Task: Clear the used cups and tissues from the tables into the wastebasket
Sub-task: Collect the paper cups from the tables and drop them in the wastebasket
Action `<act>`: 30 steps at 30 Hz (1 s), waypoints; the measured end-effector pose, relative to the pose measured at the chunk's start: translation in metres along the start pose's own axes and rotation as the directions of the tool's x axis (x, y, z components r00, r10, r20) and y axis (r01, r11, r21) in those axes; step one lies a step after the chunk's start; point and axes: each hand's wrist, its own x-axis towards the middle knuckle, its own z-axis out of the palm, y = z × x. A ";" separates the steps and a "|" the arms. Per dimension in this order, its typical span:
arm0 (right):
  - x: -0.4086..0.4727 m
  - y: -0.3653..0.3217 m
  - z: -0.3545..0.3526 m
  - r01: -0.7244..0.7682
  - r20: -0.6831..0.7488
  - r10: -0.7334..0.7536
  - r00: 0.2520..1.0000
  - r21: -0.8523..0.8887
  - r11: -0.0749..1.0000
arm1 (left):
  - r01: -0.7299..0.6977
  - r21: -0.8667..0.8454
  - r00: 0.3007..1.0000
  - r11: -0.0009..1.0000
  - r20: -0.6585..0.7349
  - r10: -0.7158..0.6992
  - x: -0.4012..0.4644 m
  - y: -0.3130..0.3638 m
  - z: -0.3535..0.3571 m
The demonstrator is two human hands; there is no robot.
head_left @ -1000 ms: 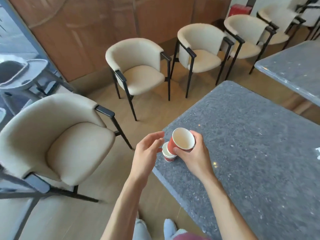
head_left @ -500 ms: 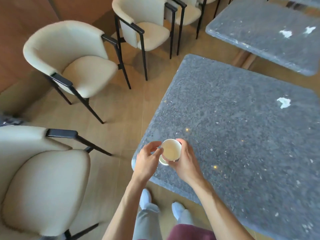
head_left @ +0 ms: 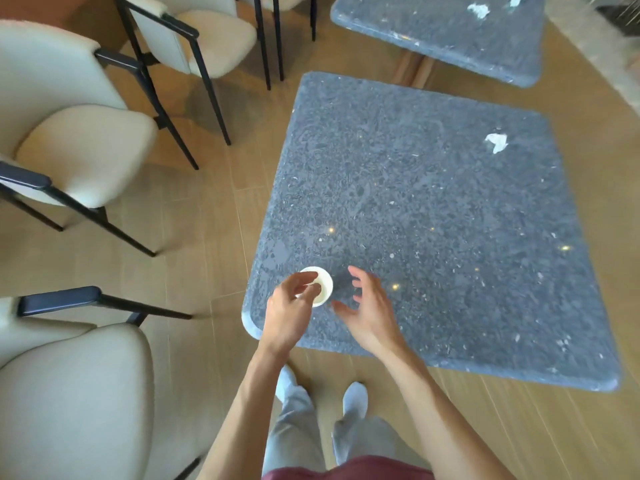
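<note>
A paper cup [head_left: 322,288], seen from above with its white inside showing, stands near the front left corner of the grey stone table [head_left: 433,220]. My left hand [head_left: 289,313] pinches its rim with thumb and fingertips. My right hand [head_left: 367,306] hovers just right of the cup with fingers spread, holding nothing. A crumpled white tissue [head_left: 497,142] lies at the table's far right. More tissues [head_left: 479,10] lie on the second grey table [head_left: 450,39] behind. No wastebasket is in view.
Cream armchairs with black frames stand to the left: one [head_left: 69,393] close by, another [head_left: 69,133] further back, a third [head_left: 207,36] beyond. Wooden floor runs between chairs and tables. My feet [head_left: 353,400] are at the table's front edge.
My right hand has let go of the cup and drawn off to the right. My left hand now pinches the rim. The view has tilted down over the table.
</note>
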 end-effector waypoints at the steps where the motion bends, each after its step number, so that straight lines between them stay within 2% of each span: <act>1: -0.003 -0.001 -0.008 -0.026 -0.036 0.028 0.999 0.060 0.998 | -0.014 -0.016 1.000 1.000 0.012 0.015 -0.003 0.005 0.005; 4: -0.016 0.003 -0.043 -0.038 -0.172 0.081 0.982 0.240 0.970 | -0.068 -0.081 0.996 0.994 0.061 0.073 -0.017 0.023 0.026; 7: -0.037 0.018 -0.083 0.014 -0.299 0.107 0.948 0.378 0.926 | -0.138 -0.153 0.983 0.979 0.101 0.154 -0.038 0.039 0.058; 11: -0.086 0.054 -0.135 0.079 -0.410 0.146 0.900 0.483 0.872 | -0.240 -0.215 0.948 0.947 0.158 0.276 -0.079 0.051 0.111; 15: -0.154 0.108 -0.187 0.124 -0.513 0.233 0.826 0.570 0.812 | -0.275 -0.249 0.907 0.929 0.254 0.337 -0.137 0.052 0.187; 18: -0.209 0.157 -0.226 0.156 -0.580 0.342 0.740 0.642 0.751 | -0.274 -0.282 0.863 0.919 0.350 0.364 -0.188 0.052 0.250; 22: -0.278 0.214 -0.278 0.233 -0.645 0.492 0.584 0.714 0.660 | -0.302 -0.318 0.775 0.899 0.467 0.426 -0.251 0.060 0.329; 25: -0.326 0.244 -0.310 0.311 -0.670 0.572 0.474 0.735 0.603 | -0.335 -0.358 0.686 0.871 0.541 0.486 -0.288 0.069 0.377; 30: -0.385 0.274 -0.350 0.364 -0.700 0.641 0.315 0.713 0.599 | -0.384 -0.393 0.522 0.835 0.654 0.548 -0.328 0.084 0.449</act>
